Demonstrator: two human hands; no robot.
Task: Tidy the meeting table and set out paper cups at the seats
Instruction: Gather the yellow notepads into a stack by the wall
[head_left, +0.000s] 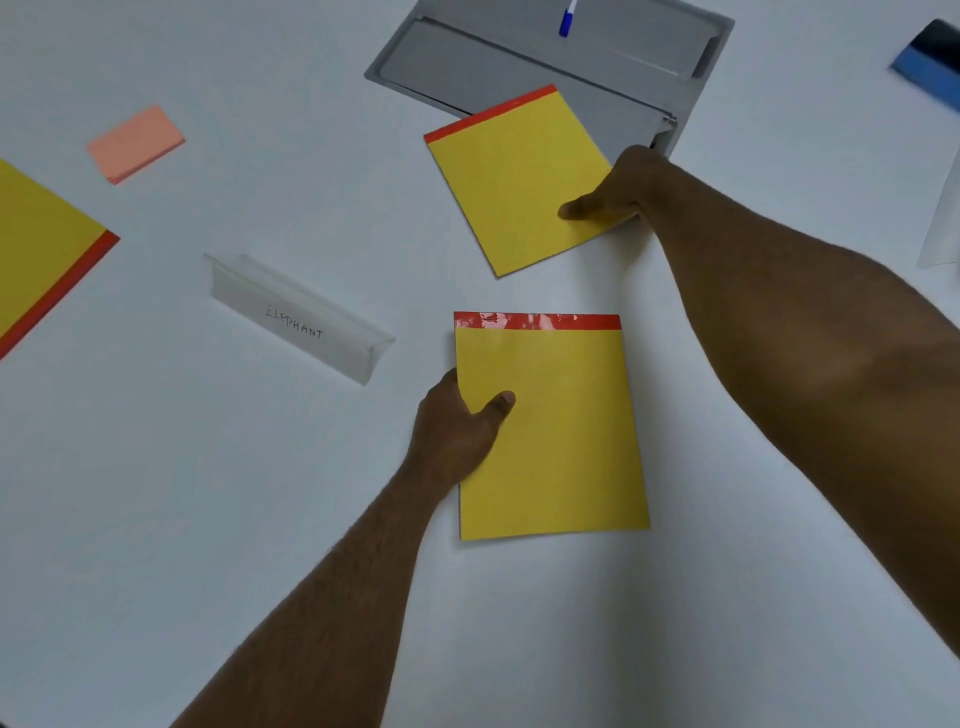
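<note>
Three yellow notepads with red binding strips lie across the white meeting table (260, 519) in front of you, and no paper cup shows anywhere in view; the table fills the frame, and set into its far side is a grey recessed cable tray (519, 62) with a hinged flap, a blue-capped pen (567, 20) lying in it; the nearest notepad (556, 431) sits squarely before you with its red strip away from you, and your left hand (457, 431) grips its left edge, thumb curled over the yellow face and fingers hidden beneath, so the hand is closed on the pad; the far notepad (514, 176) lies tilted, its red strip touching the tray's near edge, and your right hand (618, 192) pinches its right-hand corner, thumb flat on top and the other fingers tucked under the pad out of sight; the third notepad (36, 249) is cut off at the left edge of the frame, well apart from both hands; between it and the nearest pad rests a clear acrylic name stand (296, 317) carrying a card lettered ELEPHANT, lying at a slant; beyond it sits a small block of pink sticky notes (136, 143); at the far right edge you have a blurred blue and black object (930, 67) and, below it, a pale translucent sheet (943, 223), both only partly visible, too unclear to name.
</note>
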